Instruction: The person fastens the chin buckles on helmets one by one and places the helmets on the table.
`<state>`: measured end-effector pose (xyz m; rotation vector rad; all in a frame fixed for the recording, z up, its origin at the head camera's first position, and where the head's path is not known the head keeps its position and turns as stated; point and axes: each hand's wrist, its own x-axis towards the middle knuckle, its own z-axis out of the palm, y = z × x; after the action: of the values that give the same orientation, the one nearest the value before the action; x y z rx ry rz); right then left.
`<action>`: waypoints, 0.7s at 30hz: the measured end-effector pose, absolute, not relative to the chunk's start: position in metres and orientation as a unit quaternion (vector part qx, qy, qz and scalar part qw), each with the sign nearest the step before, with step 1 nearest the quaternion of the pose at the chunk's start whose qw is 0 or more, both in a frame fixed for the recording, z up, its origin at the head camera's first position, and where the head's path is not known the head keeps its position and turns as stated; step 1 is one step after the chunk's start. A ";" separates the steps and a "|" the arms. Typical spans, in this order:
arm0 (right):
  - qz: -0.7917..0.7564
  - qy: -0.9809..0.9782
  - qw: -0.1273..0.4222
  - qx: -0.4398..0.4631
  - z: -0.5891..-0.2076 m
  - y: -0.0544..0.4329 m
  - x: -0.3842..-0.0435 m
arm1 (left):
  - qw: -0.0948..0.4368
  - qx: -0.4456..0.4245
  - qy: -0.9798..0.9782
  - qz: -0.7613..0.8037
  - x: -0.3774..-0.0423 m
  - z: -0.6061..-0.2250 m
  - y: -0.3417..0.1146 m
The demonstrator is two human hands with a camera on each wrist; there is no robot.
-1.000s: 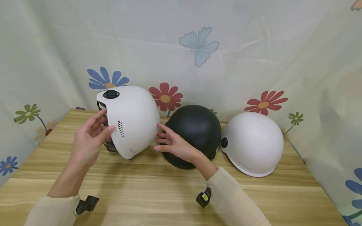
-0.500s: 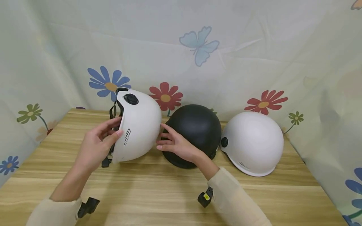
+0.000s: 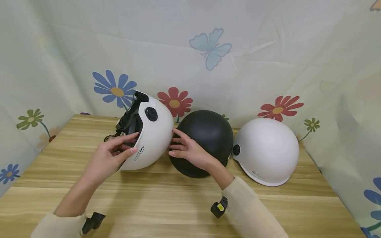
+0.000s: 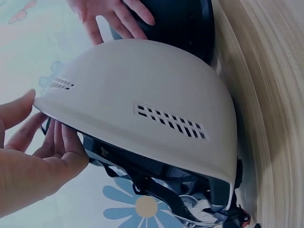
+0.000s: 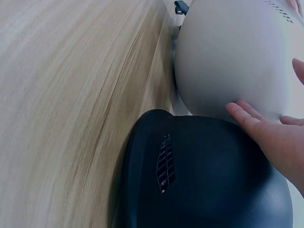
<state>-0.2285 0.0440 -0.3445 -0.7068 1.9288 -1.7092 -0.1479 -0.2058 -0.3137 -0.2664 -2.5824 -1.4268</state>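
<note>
A white helmet [image 3: 162, 135] lies tilted on the left of the table, its opening turned left and its crown toward the black helmet [image 3: 208, 132]. My left hand [image 3: 108, 158] pinches its rim, thumb outside and fingers inside, as the left wrist view confirms. Black straps [image 4: 159, 190] and dark padding show in the opening. My right hand [image 3: 191, 150] is on the crown side, between the white and black helmets, with fingers extended. In the right wrist view its fingertips [image 5: 234, 108] rest against the white shell.
A second white helmet [image 3: 268, 148] sits dome-up at the right, close beside the black one. All of them stand on a wood-grain table [image 3: 166, 208]. A flower-printed cloth [image 3: 247, 76] hangs behind and at the sides.
The left white helmet has turned and tipped to the right, so its opening and inner straps show more. My left hand moved right and slightly down with its rim; the right hand shifted slightly right.
</note>
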 end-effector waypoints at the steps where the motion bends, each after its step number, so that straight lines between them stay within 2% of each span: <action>1: -0.620 0.704 0.231 -0.259 -0.344 0.045 -0.228 | 0.086 -0.094 -0.869 -0.478 -0.148 -0.314 -0.206; 13: -0.594 0.724 0.225 -0.269 -0.327 0.046 -0.219 | 0.105 -0.159 -0.876 -0.443 -0.148 -0.318 -0.200; 17: -0.590 0.730 0.211 -0.272 -0.322 0.045 -0.215 | 0.096 -0.172 -0.885 -0.421 -0.149 -0.320 -0.197; 21: -0.594 0.734 0.182 -0.274 -0.332 0.045 -0.220 | 0.097 -0.192 -0.896 -0.389 -0.149 -0.325 -0.194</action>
<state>-0.2201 0.0446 -0.3316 -0.7744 2.0718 -1.6783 -0.1489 -0.1939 -0.3247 -0.5671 -2.6527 -1.1520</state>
